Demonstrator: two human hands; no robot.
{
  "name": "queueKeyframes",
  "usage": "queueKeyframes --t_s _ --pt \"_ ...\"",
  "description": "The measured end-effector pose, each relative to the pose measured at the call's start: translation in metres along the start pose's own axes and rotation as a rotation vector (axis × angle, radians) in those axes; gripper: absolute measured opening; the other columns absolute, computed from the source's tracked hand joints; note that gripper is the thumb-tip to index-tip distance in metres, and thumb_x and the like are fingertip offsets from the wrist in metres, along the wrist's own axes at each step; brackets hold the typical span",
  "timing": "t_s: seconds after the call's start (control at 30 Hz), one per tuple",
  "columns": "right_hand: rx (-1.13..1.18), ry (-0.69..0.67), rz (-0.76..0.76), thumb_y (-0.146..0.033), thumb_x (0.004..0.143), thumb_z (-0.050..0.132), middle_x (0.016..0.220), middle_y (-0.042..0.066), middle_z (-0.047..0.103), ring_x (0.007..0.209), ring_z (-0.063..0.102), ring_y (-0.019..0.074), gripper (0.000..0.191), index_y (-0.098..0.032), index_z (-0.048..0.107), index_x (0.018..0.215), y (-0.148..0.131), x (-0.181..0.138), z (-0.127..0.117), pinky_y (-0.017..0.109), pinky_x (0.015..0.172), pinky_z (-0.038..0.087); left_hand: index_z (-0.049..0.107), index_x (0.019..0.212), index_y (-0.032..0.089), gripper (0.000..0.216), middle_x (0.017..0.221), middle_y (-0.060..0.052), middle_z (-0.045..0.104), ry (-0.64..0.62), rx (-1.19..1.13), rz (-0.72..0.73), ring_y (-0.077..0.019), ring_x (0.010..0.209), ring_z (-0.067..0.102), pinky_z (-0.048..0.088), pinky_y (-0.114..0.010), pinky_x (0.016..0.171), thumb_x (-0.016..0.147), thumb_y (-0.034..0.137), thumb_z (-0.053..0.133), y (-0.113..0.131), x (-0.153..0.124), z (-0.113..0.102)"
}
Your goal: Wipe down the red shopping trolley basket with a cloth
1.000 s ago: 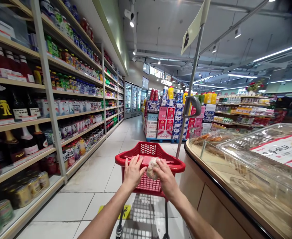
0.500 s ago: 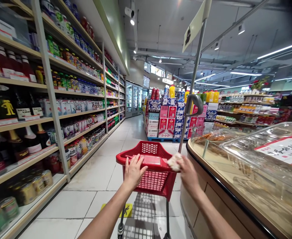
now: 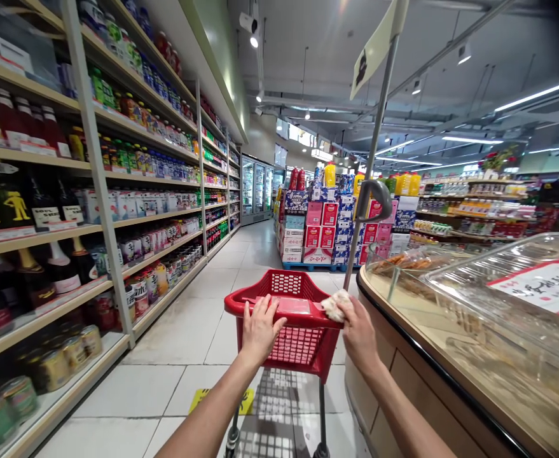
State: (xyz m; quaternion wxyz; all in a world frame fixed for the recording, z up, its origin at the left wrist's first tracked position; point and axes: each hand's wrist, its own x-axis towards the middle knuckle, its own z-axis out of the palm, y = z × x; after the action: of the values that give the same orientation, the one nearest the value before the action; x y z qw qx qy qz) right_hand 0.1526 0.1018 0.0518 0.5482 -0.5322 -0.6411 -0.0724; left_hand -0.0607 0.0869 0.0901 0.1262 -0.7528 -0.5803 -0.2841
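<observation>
Supermarket aisle: pale tiled floor (image 3: 174, 343); tall cream metal shelving (image 3: 93, 191) along the left; curved wooden display counter (image 3: 451, 381) at right; grey ceiling with fluorescent strip lights (image 3: 472, 140).

We see the cart basket (image 3: 303, 346) in red plastic, a glossy grid. The wad (image 3: 335, 306) at its rim looks matt and crumpled, either cloth or paper. The floor tiles (image 3: 184, 337) are pale and shiny. The bench (image 3: 403, 394) has a smooth wood-look front and clear plastic lids (image 3: 493, 273). The pole (image 3: 372, 165) is bare metal.
</observation>
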Motion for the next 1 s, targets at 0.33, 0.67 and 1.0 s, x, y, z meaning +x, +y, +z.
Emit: queueKeyframes --t_s 0.33,0.67,1.0 --pt "0.062 -0.05 -0.129 -0.02 0.081 0.04 0.13 0.007 0.045 0.12 0.039 0.023 0.031 -0.022 0.064 0.101 0.005 -0.008 0.014 0.045 0.098 0.035 0.046 0.122 0.024 0.042 0.122 -0.009 0.055 -0.067 0.02 0.004 -0.0245 0.115 0.046 0.019 -0.053 0.103 0.082 0.038 0.047 -0.022 0.007 -0.013" --pt "-0.017 -0.132 0.115 -0.015 0.069 0.037 0.12 0.009 0.053 0.113 0.047 0.0238 0.036 -0.017 0.068 0.089 0.055 0.045 -0.008 0.044 0.098 0.034 0.042 0.125 0.014 0.052 0.13 -0.012 0.047 -0.064 -0.055 0.061 -0.0263 0.122 0.039 0.025 -0.047 0.103 0.08 0.038 0.05 0.011 -0.017 -0.018" --pt "0.213 -0.276 -0.087 -0.013 0.067 0.038 0.119 0.005 0.056 0.11 0.051 0.0189 0.034 -0.021 0.069 0.08 -0.013 0.013 -0.006 0.036 0.097 0.039 0.032 0.13 0.013 0.062 0.135 -0.012 0.04 -0.096 -0.359 0.228 -0.023 0.126 0.033 0.027 -0.042 0.105 0.075 0.033 0.053 0.035 -0.032 -0.003"
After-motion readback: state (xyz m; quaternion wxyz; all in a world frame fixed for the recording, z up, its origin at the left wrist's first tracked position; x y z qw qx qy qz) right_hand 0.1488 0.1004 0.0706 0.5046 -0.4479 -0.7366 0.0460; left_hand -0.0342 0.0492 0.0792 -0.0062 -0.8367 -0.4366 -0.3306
